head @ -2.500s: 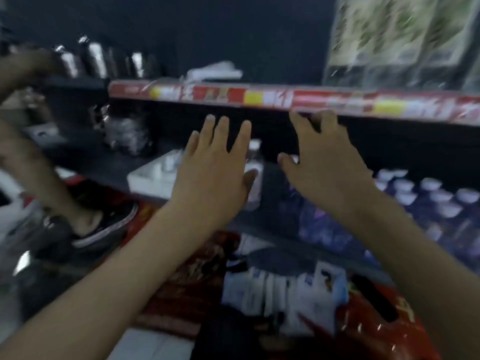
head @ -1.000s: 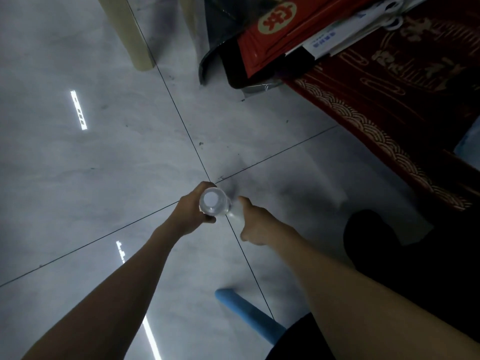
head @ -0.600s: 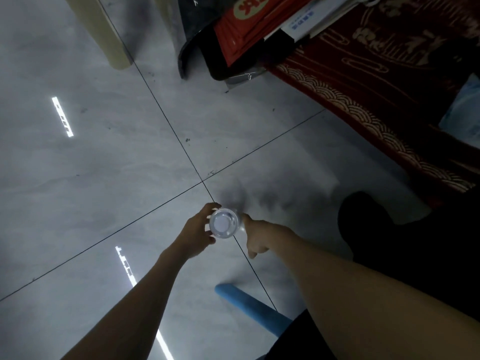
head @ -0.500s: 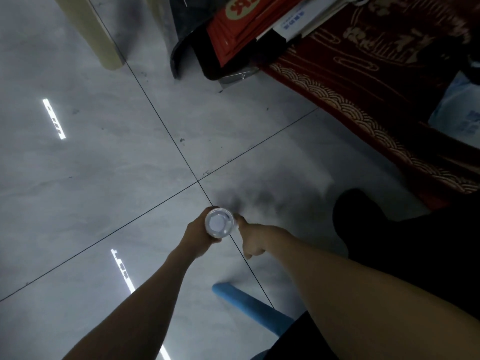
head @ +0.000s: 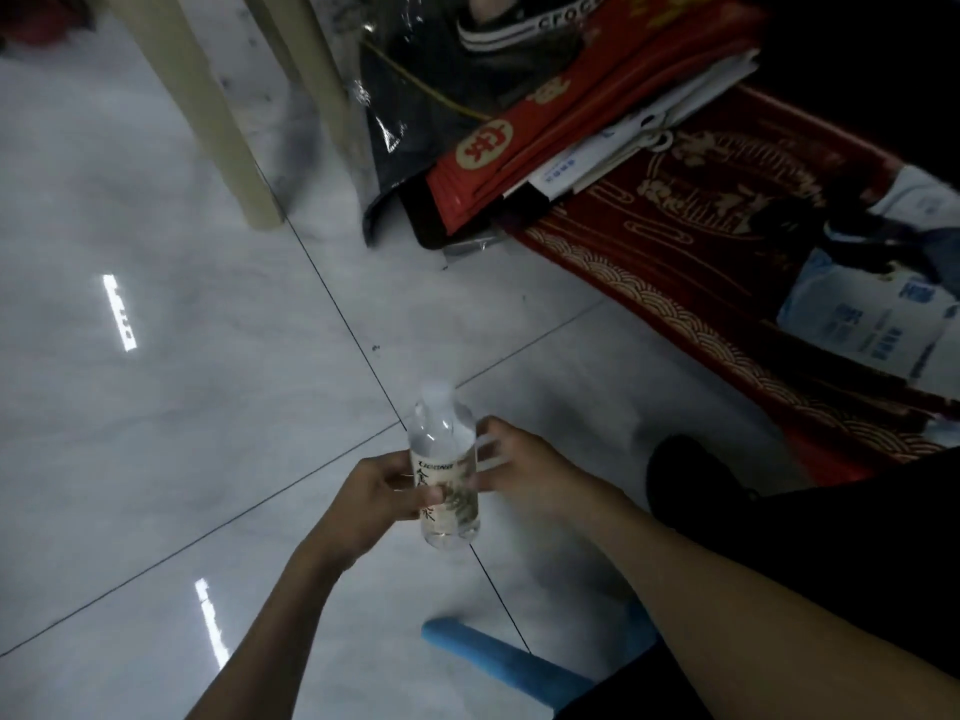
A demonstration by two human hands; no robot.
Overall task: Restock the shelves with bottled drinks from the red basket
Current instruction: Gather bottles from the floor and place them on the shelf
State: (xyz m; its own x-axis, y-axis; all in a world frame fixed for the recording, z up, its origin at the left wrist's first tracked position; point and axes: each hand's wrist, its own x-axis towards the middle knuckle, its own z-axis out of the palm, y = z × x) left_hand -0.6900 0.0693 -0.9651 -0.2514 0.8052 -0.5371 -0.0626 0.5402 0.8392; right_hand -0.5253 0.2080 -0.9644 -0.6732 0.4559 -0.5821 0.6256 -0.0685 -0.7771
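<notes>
Two strips of light (head: 119,311) glare off the grey tiled floor (head: 156,433) at left, beside two beige legs (head: 223,122) standing on the tiles near the top. At centre, low in the view, a person holds a clear bottle (head: 444,470) in the air above a tile joint, roughly upright with its white cap tipped away. The left hand (head: 374,498) grips it around the pale label, thumb laid across the front and fingers curled behind. The right hand (head: 524,465) meets the bottle from the other side, its curled fingers against the label, though they are blurred. Below the hands a blue bar (head: 498,662) crosses the floor. Above them a black plastic bag (head: 395,163) shows a striped shoe (head: 519,28), with red packets (head: 545,111) stacked against it. Further right, a red mat (head: 701,252) with gold patterns carries white-and-blue packs (head: 872,324). A black shoe (head: 685,470) rests on the floor just beside the right forearm.
</notes>
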